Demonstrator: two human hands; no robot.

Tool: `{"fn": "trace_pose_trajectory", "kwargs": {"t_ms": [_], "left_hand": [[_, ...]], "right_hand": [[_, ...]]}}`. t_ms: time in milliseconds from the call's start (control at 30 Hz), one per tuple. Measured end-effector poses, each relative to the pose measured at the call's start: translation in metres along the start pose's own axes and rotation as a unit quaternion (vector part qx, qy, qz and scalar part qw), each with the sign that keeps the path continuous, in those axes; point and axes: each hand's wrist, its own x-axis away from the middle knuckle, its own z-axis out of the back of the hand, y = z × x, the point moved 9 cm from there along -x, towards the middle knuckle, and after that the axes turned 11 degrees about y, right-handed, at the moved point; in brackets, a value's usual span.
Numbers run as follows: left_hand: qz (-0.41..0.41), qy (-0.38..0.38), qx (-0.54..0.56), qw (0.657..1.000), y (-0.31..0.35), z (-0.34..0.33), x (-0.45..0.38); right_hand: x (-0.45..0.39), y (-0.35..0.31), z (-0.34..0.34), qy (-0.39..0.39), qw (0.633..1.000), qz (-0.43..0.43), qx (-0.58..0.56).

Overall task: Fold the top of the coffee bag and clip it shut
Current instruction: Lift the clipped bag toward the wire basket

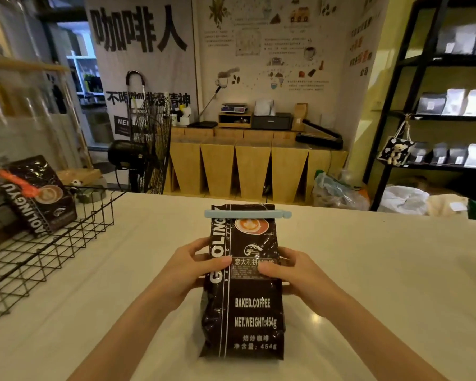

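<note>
We see the coffee bag (243,281) lying flat on the white counter (368,270), centre near, printed face up, bottom end toward us, top end pointing far. A light blue clip (248,214) sits across the bag's far end, running left to right and overhanging the bag a bit on the right side. A short strip of bag shows beyond the clip.

Left hand (193,266) grips the bag's left edge at mid-height: thumb on the front face, fingers curled behind. Right hand (291,270) mirrors it on the right edge, thumb pressed on the label area, fingers wrapped under. Both hands are closed around the bag; neither touches the clip.

Far left on the counter, a black wire basket (52,243) holds a second coffee bag (39,196), leaning tilted, with an orange clip (17,182) on its upper part. The basket is well apart from the hands.
</note>
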Motion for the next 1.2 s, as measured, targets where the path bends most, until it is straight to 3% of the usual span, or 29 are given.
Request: {"fn": "trace_pose_trajectory", "kwargs": {"t_ms": [267,467,800,1000,1200], "left_hand": [[-0.072,0.045,0.022,0.996,0.046,0.033,-0.004],[-0.152,0.107,0.035,0.982,0.108,0.103,-0.002],[-0.263,0.265,0.008,0.928,0.17,0.29,0.029],[-0.268,0.403,-0.031,0.875,0.151,0.406,0.049],[-0.248,0.508,-0.04,0.824,0.114,0.472,0.064]], "right_hand": [[-0.022,-0.055,-0.023,-0.01,0.994,0.105,0.006],[-0.047,-0.125,-0.084,-0.044,0.982,0.182,-0.008],[-0.093,-0.195,-0.277,-0.142,0.957,0.238,-0.09],[-0.119,-0.191,-0.397,-0.15,0.959,0.236,-0.052],[-0.13,-0.159,-0.488,-0.218,0.962,0.163,0.024]]}}
